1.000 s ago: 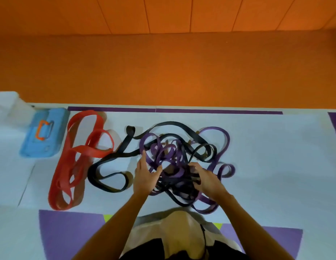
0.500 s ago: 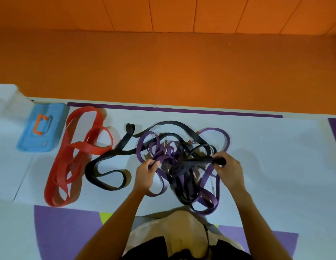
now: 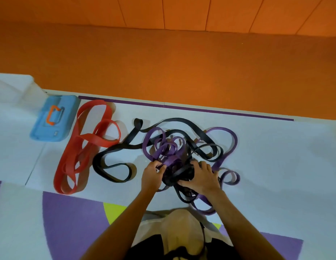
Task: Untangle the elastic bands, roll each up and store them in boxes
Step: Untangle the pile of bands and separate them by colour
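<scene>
Far left, blue box (image 3: 65, 113): lies flat on the white mat (image 3: 276, 166), lid shut, orange handle (image 3: 49, 117) on top; long axis runs from near-left up to far-right; small tag by the near edge, too small to read.
Red band (image 3: 84, 147): just beside the box, lying clear of the knot, one loop near the black; stretched long, pointing away from the body with a slight lean right, far end folded over on itself.
Black band (image 3: 112, 166): wide loop thrown out left of the knot, another strand sweeping round the far side, the rest buried in the middle.
Left hand (image 3: 151, 175): at the left edge of the tangle (image 3: 174, 166), fingers (image 3: 159, 166) curled tight, pinching strands there; black or purple under the tips, cannot tell.
Right hand (image 3: 201, 178): clamped over the right side of the tangle, fingers spread and bent across the dark clump, thumb (image 3: 182, 183) tucked under its near edge.
Purple band (image 3: 232, 139): big loop out to the far right, a small one just right of the right hand, more trailing toward the body.
Beyond the mat: orange floor (image 3: 182, 62).
</scene>
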Action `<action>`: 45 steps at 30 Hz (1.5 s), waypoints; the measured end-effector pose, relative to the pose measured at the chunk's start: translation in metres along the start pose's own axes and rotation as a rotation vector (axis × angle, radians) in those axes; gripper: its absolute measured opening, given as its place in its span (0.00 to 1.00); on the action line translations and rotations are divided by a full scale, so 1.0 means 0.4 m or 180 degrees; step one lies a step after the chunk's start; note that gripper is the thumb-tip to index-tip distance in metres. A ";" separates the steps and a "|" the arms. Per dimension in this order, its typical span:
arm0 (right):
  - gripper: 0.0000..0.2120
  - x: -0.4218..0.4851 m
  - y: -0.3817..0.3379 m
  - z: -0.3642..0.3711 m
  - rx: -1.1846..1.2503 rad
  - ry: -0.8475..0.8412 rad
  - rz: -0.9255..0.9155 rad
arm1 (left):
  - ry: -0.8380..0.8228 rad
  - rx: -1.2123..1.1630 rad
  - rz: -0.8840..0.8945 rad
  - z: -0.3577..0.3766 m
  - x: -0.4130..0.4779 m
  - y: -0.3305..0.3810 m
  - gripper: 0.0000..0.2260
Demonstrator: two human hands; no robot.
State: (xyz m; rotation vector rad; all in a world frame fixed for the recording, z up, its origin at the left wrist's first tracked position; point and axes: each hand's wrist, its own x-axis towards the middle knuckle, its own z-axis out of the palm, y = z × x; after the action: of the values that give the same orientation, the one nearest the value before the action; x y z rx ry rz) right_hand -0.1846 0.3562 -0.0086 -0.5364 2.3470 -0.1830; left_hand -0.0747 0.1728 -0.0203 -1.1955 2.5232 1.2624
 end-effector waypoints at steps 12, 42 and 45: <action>0.18 -0.007 0.058 -0.010 0.1222 0.0961 -0.0260 | 0.0225 -0.0448 -0.0167 -0.011 -0.009 0.008 0.06; 0.18 -0.026 0.153 -0.060 0.3554 0.0812 0.0588 | -0.0745 0.0899 0.0837 0.106 -0.038 0.111 0.12; 0.39 -0.004 0.129 -0.044 0.2525 0.0745 0.0423 | -0.0254 0.1244 0.1055 0.082 -0.036 0.102 0.13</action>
State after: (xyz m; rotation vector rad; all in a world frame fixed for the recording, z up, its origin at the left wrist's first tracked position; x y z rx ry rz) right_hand -0.2122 0.4032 -0.0088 0.0367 2.2665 -1.0991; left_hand -0.1006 0.2196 -0.0100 -0.6538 2.8072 0.7804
